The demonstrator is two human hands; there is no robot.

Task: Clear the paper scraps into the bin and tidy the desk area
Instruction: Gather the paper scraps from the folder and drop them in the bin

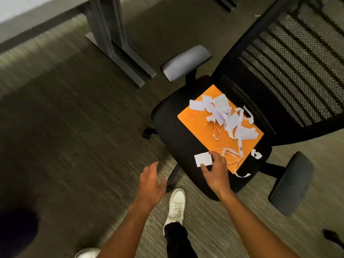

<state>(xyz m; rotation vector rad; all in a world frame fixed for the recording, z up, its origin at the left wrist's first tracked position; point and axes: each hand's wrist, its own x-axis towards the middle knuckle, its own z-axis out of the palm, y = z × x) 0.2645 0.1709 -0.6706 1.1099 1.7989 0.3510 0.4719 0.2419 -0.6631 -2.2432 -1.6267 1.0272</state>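
Right hand (214, 170) pinches a white card (202, 159) at the near corner of the orange folder (197, 125) on the chair seat (167, 123). Paper scraps (229, 116) heap on the folder's far half. Left hand (150, 181) hangs wide, empty. Advise carrying the folder level as a tray.

No legible text, label, brand or number was found. The orange folder (204, 125) on the chair seat bears a faint reddish mark near its left corner; too blurred to be read.
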